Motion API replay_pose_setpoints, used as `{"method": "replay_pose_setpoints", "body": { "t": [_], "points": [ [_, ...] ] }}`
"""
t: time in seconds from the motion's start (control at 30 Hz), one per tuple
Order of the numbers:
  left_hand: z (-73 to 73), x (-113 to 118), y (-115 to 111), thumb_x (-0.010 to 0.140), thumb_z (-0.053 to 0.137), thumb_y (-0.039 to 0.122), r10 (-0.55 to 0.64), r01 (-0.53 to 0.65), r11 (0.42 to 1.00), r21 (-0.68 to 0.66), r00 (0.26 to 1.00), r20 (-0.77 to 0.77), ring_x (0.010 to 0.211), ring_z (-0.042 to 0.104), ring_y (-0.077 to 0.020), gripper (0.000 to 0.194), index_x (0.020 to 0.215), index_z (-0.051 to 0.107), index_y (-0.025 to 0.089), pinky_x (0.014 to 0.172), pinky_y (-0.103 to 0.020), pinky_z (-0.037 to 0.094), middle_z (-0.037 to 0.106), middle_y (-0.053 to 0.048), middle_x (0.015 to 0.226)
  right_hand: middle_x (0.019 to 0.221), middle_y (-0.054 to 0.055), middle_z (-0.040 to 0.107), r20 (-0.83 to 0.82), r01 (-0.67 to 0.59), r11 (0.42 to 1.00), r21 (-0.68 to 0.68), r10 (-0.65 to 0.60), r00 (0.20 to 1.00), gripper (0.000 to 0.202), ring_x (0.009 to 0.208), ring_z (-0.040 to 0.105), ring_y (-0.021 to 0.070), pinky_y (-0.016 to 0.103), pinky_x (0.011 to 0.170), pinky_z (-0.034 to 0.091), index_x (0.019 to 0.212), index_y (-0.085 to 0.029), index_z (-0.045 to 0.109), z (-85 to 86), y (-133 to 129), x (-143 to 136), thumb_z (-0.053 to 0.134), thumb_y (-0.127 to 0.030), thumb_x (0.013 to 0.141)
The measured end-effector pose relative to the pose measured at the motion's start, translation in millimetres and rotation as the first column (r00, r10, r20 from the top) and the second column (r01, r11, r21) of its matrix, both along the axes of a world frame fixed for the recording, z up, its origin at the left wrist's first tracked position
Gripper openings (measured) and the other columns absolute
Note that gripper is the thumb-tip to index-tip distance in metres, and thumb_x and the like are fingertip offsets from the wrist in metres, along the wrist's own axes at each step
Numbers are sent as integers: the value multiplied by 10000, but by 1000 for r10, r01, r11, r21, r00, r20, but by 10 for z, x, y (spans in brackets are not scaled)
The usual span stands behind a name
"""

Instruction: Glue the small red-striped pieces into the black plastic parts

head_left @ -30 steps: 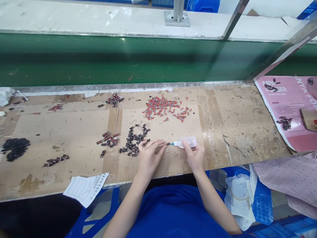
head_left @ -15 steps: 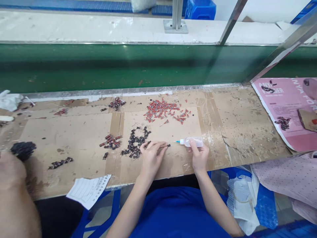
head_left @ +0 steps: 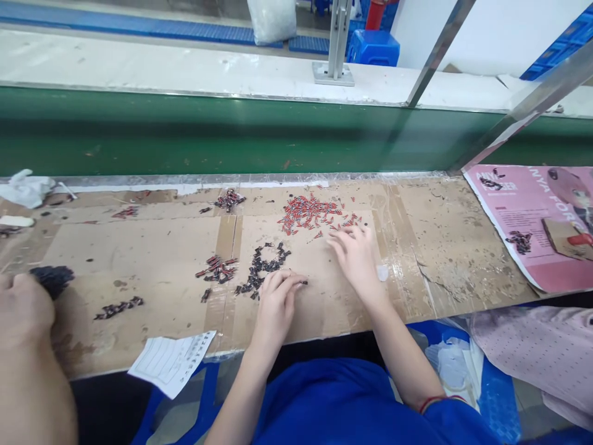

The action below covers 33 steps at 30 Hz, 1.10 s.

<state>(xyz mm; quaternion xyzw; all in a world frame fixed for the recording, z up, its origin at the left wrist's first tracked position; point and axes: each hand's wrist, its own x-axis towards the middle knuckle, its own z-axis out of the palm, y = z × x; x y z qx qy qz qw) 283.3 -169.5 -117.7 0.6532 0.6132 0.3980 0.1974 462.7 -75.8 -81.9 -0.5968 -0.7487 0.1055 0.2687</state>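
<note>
My left hand pinches a small black piece at its fingertips, just right of a cluster of small black pieces. My right hand reaches over the cardboard with its fingers apart, at the lower right edge of a pile of small red pieces. Nothing shows between its fingers. Beside the right wrist, the end of a clear bottle shows; the rest of it is hidden under the hand and forearm. Red and black pieces lie left of the black cluster.
At the left edge, another person's hand is beside a dark heap. A paper slip overhangs the front edge. A pink printed sheet lies at right. A metal post stands behind the green strip.
My right hand has let go of the clear bottle and moved up and left to the red pieces, its fingers spread. My left hand still pinches a black piece. The camera view has shifted slightly.
</note>
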Motion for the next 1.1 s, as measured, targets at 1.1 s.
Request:
{"method": "replay_pose_setpoints", "body": {
  "t": [1.1],
  "points": [
    [377,10,14,852,587,289,81,-57,995,-83,945,316,836,710,-194,160,880,732,227,801,-323,580,762,-49,887,798,40,763,-608,-377,902,-212,180,773,126,692,710,160,273,695,575,831,-201,763,213,-371,-259,663,-277,816]
  ]
}}
